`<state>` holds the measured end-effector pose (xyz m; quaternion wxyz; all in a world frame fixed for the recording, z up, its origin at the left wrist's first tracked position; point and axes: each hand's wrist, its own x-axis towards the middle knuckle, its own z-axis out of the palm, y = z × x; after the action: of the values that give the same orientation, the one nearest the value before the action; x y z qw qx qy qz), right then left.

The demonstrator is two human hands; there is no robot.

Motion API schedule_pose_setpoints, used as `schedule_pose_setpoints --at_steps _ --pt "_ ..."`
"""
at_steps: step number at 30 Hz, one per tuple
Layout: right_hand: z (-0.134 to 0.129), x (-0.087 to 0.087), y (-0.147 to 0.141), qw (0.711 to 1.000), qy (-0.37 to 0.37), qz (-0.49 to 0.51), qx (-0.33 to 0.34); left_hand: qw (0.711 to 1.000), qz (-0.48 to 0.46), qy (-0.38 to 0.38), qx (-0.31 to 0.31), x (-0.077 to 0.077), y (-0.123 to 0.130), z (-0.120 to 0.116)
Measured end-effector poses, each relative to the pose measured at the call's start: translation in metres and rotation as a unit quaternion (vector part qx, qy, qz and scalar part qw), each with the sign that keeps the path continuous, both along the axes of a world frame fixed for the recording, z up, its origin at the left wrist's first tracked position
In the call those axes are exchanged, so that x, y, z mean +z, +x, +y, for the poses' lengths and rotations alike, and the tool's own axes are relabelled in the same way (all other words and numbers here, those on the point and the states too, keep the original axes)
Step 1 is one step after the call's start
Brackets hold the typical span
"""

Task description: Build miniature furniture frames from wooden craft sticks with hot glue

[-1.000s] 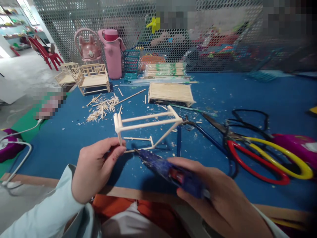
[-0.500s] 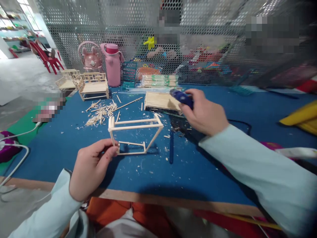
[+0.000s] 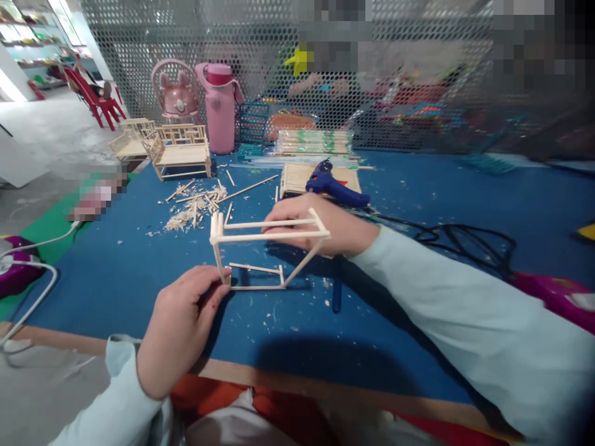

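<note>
My left hand (image 3: 183,331) pinches the lower left corner of a small open frame of wooden sticks (image 3: 272,236), which stands on the blue table. Behind the frame, my right hand (image 3: 325,224) reaches leftward over the table, its fingers stretched out and partly covered by the frame's top sticks; I see nothing held in it. A blue glue gun (image 3: 337,189) lies on a flat slatted wooden piece (image 3: 292,173) just beyond that hand. To the left is a heap of stick offcuts and shavings (image 3: 195,207).
Two small stick-built benches (image 3: 182,152) stand at the back left, near a pink bottle (image 3: 220,111). Bagged sticks (image 3: 313,142) lie before a perforated metal screen (image 3: 260,49). A black cord (image 3: 465,238) runs rightward, and a blue stick-like tool (image 3: 336,291) lies below my right wrist.
My right hand has let go of the glue gun, now lying on the slatted piece, and has moved left and nearer, behind the frame. My left hand keeps its pinch.
</note>
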<state>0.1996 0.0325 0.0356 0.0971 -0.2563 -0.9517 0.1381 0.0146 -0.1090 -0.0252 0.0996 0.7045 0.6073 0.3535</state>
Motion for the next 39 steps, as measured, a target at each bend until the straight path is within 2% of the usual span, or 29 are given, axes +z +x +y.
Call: schedule_pose_setpoints --at_steps 1,3,8,16,28,32,39 --pt "-0.001 -0.005 -0.007 0.999 -0.028 -0.004 0.04 1.0 0.008 0.002 0.003 -0.001 0.0 -0.001" --pt "-0.002 -0.015 -0.018 0.996 -0.048 -0.013 0.077 1.0 0.019 0.004 0.012 -0.002 0.0 -0.002" --pt "-0.011 -0.026 -0.031 0.994 -0.054 -0.062 0.071 0.999 0.037 -0.004 0.022 -0.004 -0.001 -0.003" --pt "-0.017 -0.024 -0.032 0.995 -0.054 -0.075 0.047 0.998 0.065 -0.019 0.015 -0.005 -0.001 0.0" --pt "-0.021 -0.019 -0.034 0.995 -0.053 -0.089 0.018 0.992 0.127 0.003 0.019 -0.006 0.002 0.0" --pt "-0.019 -0.018 -0.033 0.993 -0.071 -0.095 0.026 0.994 0.11 0.005 0.003 -0.006 0.002 0.0" --pt "-0.021 -0.014 -0.034 0.993 -0.022 -0.104 0.053 0.996 0.094 0.01 0.0 -0.006 0.001 0.0"
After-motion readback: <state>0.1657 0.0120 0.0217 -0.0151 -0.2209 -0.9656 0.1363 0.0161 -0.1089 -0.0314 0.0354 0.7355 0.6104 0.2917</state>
